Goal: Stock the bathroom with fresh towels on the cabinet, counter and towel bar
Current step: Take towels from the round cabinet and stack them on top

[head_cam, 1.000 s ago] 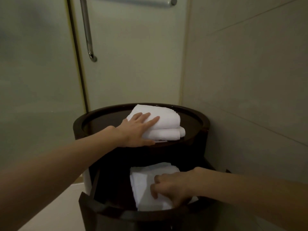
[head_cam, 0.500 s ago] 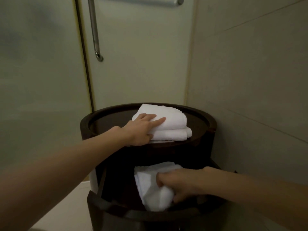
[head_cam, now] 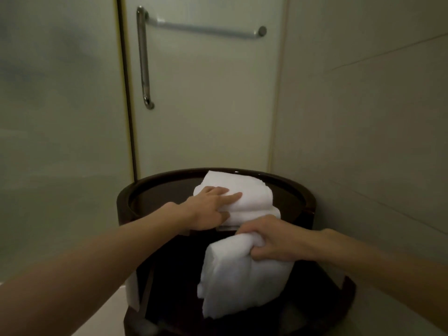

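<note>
My right hand (head_cam: 274, 241) has come up from the lower shelf (head_cam: 349, 294) since a moment ago, and it has brought the folded white towel (head_cam: 242, 275) up with it. Before, that towel lay low inside the dark shelf. Now it hangs in the air in front of the round dark cabinet (head_cam: 308, 204). My fingers and thumb are squeezed tight round its top edge, and the rest of it droops down below my fist.

Low on the left side of the cabinet there is a white strip (head_cam: 132, 292). I cannot tell what it is.

A bit farther away, my left hand (head_cam: 208, 207) rests on the stack of white towels (head_cam: 252, 197) on top of the cabinet. My fingers lie flat over the top towel and my thumb pushes on the front of the stack. The hand is not closed round anything. The stack sits inside the raised rim, toward the right side.

Behind the cabinet stands a frosted glass door (head_cam: 206, 105). It has a long shiny door handle (head_cam: 144, 59) that goes up and down. A towel bar (head_cam: 206, 27) runs across the top of the door, and it is bare. A tiled wall (head_cam: 363, 117) is on the right.
</note>
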Available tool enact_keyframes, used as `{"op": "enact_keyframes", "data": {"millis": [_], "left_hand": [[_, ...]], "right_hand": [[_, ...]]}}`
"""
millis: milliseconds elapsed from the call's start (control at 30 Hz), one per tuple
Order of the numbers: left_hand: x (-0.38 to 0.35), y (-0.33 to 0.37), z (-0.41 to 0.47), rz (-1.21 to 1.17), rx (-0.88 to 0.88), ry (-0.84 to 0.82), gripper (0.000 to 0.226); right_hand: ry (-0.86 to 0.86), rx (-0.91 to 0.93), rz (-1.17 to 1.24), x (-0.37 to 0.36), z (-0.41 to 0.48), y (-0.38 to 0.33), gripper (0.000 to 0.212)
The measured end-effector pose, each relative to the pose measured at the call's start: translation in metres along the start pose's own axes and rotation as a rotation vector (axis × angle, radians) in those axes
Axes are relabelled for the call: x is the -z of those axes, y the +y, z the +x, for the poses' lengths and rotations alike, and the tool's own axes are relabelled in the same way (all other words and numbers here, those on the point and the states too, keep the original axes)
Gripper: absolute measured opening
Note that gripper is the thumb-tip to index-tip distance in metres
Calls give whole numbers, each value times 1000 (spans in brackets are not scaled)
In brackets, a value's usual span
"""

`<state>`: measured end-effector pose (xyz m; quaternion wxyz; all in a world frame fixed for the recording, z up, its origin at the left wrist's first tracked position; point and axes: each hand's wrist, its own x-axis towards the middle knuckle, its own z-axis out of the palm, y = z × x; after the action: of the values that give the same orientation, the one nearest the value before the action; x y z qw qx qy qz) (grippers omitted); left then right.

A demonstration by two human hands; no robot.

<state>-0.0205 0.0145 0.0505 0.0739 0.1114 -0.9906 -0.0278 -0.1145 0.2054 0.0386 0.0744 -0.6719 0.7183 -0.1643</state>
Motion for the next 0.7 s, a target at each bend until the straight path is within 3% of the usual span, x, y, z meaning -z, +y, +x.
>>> {"op": "enact_keyframes", "data": {"millis": [200,333,433,600,700], "left_hand": [[14,4,6,-121,-1,-41,49],[18,3,4,-325,10,-5,37],[16,4,1,-444,45,46,44],[12,1,5,-412,11,55,59],[11,-3,6,-358,-32,34,51]], "right_hand": [[90,-30,-18,53,6,-7,45],[107,-99,-13,91,5,-18,36],[135,-138,-33,121,5,-23,28],[236,-199,-30,166,12,-23,28],[307,-215,-39,193,20,-19,23]]}}
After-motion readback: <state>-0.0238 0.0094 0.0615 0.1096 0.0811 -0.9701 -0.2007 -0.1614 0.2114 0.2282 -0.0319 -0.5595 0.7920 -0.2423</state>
